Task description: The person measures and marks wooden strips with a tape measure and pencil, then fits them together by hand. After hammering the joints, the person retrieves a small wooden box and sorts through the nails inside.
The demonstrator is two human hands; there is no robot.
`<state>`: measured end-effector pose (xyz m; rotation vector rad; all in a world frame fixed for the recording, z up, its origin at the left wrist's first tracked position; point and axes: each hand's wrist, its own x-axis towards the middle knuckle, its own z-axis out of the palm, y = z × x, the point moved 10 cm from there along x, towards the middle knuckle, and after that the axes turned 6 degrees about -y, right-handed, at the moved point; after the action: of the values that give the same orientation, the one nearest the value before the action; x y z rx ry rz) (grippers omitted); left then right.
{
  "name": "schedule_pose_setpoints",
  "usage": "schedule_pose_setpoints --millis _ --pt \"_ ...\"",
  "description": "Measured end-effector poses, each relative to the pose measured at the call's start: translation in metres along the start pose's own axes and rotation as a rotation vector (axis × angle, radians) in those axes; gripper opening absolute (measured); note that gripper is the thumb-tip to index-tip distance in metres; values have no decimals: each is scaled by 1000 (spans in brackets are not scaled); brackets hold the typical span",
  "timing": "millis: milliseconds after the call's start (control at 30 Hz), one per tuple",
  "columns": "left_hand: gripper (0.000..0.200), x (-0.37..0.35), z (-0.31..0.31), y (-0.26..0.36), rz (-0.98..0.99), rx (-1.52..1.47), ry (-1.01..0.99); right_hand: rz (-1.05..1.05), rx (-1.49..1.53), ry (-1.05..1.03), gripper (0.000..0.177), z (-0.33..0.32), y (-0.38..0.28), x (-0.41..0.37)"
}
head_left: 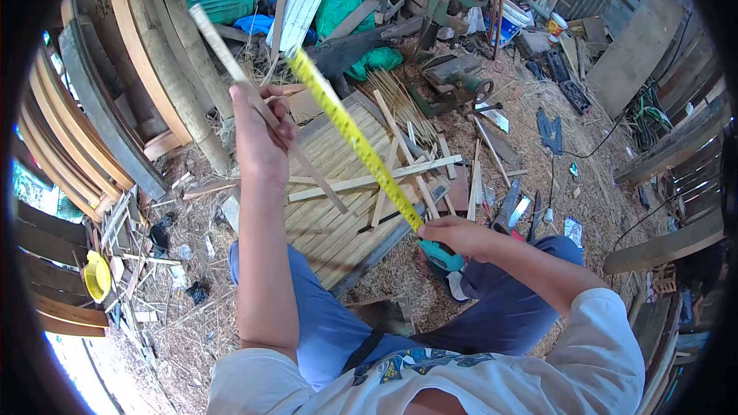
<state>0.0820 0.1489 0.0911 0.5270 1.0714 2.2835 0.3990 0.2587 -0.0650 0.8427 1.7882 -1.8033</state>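
My left hand [261,119] is closed around a thin wooden strip [219,42], which slants from upper left down to the right over the slatted wooden panel [323,238]. In my right hand [453,237] is a teal tape measure [442,256], held low at the right. Its yellow blade [354,138] is pulled out and runs up to the left, its free end near the strip but apart from my left fingers. Below the blade, several loose strips [377,177] lie across the panel between my knees.
A vise-like metal tool [461,96] stands beyond the panel. Hand saws [507,204] lie right of the tape measure. A yellow bowl [98,277] is at the left, near leaning boards [138,46]. Wood shavings cover the ground.
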Motion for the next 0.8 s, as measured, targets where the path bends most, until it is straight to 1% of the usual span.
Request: schedule_pose_setpoints --millis 67,167,233,267,400,500,567,667,800 --pt "43 0 12 -12 -15 42 -26 -65 71 22 41 -10 -7 -2" --pt "41 2 22 -30 -12 106 -85 -242 83 42 39 -16 -28 -9" --pt "41 -3 36 -37 16 179 -147 -253 95 47 39 -16 -32 -13" --pt "40 -5 38 -41 1 208 -137 -257 101 48 39 -16 -33 -13" --pt "39 -16 60 -48 -1 241 -202 -270 111 33 41 -14 -30 -10" --pt "39 -18 64 -54 -16 257 -231 -273 74 15 41 -16 -27 -7" --pt "42 -18 66 -58 -11 262 -248 -269 80 15 40 -16 -26 -6" --pt "44 -19 68 -61 -19 276 -265 -292 170 5 38 -13 -33 -11" --pt "43 -21 69 -62 -35 253 -252 -253 169 16 37 -14 -34 -14"
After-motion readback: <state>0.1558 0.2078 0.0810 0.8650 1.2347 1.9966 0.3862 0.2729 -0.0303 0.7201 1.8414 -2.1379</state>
